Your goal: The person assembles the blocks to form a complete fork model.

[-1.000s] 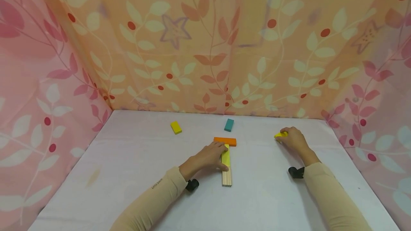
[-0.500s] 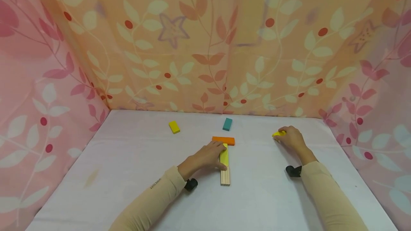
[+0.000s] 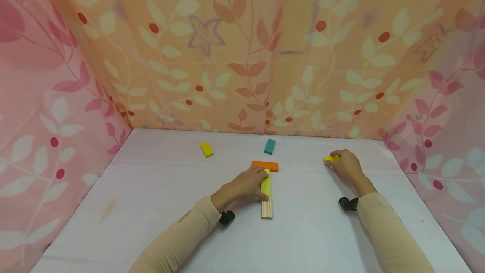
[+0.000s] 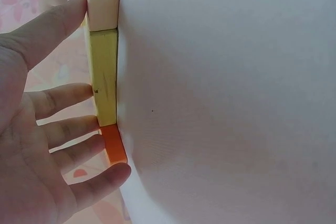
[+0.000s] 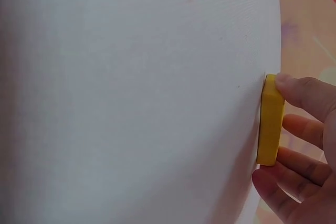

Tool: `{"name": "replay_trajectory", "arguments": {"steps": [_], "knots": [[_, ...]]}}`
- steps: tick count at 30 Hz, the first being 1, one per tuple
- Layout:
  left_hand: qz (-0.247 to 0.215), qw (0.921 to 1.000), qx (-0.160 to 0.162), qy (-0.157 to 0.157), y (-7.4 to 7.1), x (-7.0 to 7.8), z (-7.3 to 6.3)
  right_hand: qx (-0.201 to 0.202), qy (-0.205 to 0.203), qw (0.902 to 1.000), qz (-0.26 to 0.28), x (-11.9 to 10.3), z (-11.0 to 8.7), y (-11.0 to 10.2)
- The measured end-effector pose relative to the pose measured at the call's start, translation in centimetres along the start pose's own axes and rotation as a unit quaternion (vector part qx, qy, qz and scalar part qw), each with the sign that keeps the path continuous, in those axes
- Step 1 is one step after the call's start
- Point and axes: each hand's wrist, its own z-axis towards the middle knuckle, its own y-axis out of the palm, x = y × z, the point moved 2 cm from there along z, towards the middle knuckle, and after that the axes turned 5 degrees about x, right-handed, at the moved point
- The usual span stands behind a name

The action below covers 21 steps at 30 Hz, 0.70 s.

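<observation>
In the middle of the table lies a row of blocks: an orange block (image 3: 270, 167) set crosswise, a pale yellow block (image 3: 267, 186) meeting it, and a plain wooden block (image 3: 267, 210) end to end with that. My left hand (image 3: 244, 184) rests on this row with spread fingers. The left wrist view shows its thumb at the wooden block (image 4: 103, 3) and its fingertips at the yellow and orange blocks. Off to the right, my right hand (image 3: 349, 167) pinches a bright yellow block (image 5: 271, 121) by its ends, thumb at one end and fingers at the other, low at the tabletop.
A teal block (image 3: 270, 146) lies behind the row, and another yellow block (image 3: 206, 150) lies farther left. White cloth (image 3: 151, 205) covers the table. Floral curtains (image 3: 242, 54) stand along its back and both sides. Each wrist wears a small black camera (image 3: 226, 218).
The head view shifts slightly. Both hands stay where they were, and none of the blocks has visibly moved on the table.
</observation>
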Motion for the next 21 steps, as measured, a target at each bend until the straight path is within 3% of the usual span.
{"name": "replay_trajectory", "arguments": {"steps": [15,21], "knots": [[0.001,1.0000,0.001,0.006,-0.1,0.2,0.2,0.020,-0.025,0.9995,0.005,-0.2,-0.2,0.2],[0.000,1.0000,-0.002,-0.001,-0.2,0.3,0.0,0.014,-0.052,0.9982,0.026,-1.5,-0.4,0.8]]}}
